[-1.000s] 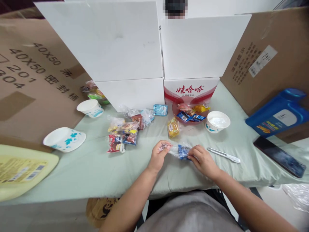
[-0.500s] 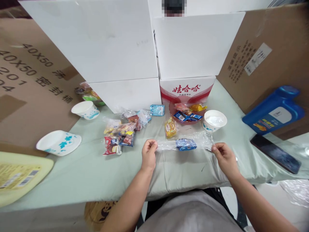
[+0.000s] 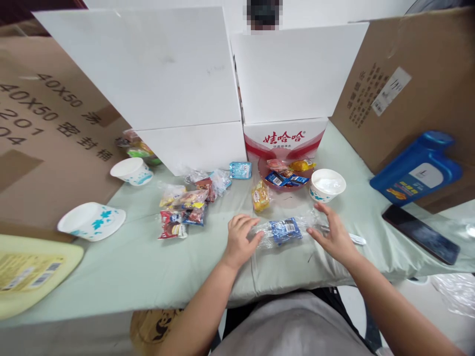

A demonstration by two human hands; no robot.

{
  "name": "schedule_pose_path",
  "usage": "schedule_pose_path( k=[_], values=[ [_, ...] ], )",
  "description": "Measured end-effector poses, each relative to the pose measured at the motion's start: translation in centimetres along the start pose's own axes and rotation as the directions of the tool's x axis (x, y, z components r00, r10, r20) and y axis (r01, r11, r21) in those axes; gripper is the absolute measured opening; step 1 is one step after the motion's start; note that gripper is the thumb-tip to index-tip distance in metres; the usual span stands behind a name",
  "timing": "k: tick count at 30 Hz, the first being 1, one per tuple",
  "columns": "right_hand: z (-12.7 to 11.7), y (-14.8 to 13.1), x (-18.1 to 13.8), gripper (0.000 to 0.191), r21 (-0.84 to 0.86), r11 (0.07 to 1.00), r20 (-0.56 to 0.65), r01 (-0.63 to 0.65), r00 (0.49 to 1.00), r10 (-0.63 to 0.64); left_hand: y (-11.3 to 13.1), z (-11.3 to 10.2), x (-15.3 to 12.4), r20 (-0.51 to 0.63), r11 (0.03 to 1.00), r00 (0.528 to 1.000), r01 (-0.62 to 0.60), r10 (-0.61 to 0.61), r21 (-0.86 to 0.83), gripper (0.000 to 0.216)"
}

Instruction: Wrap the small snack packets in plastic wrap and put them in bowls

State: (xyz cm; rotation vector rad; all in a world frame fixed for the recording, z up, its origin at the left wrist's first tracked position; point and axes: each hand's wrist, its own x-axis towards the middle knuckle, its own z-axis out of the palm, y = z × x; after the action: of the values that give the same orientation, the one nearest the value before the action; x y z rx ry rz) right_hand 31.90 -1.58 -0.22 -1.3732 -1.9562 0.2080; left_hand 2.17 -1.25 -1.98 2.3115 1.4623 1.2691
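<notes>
A clear plastic bag (image 3: 282, 231) with a blue snack packet inside lies on the pale green tablecloth (image 3: 148, 252) in front of me. My left hand (image 3: 240, 240) rests flat at the bag's left end, fingers spread, thumb touching the plastic. My right hand (image 3: 333, 232) is open just right of the bag, fingers stretched out over a white utility knife (image 3: 354, 239). Neither hand grips anything.
A pile of bagged snacks (image 3: 185, 205) lies to the left, a yellow snack (image 3: 260, 196) and a red dish (image 3: 285, 175) of packets behind. Paper bowls (image 3: 328, 186) (image 3: 132, 171) (image 3: 91, 220), a phone (image 3: 419, 233), a blue jug (image 3: 417, 169), white and brown boxes surround the table.
Both hands stretched the bag out between them, then let it go onto the table. They are now open beside it, closer together.
</notes>
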Motion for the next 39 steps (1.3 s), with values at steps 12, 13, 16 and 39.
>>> schedule_pose_path(
  k=[12, 13, 16, 39],
  values=[
    [-5.6, -2.0, -3.0, 0.026, 0.165, 0.966, 0.548, 0.198, 0.796, -0.257, 4.9, -4.5, -5.4, 0.566, 0.947, 0.777, -0.321, 0.276, -0.021, 0.015],
    [-5.8, -2.1, -3.3, 0.026, 0.156, 0.972, 0.597, 0.175, 0.768, -0.234, 5.1, -4.7, -5.8, 0.589, 0.955, 0.768, -0.296, 0.252, -0.023, 0.010],
    [-5.4, -2.4, -3.7, 0.026, 0.090, 0.986, 0.680, 0.141, 0.715, -0.164, 5.5, -5.0, -5.9, 0.606, 0.977, 0.776, -0.215, 0.175, -0.007, 0.006],
    [1.9, -3.4, 0.6, 0.054, -0.078, 0.961, 0.521, 0.267, 0.832, -0.189, 3.3, 1.0, -4.3, 0.484, 0.944, 0.872, -0.103, -0.066, 0.315, 0.079]
  ],
)
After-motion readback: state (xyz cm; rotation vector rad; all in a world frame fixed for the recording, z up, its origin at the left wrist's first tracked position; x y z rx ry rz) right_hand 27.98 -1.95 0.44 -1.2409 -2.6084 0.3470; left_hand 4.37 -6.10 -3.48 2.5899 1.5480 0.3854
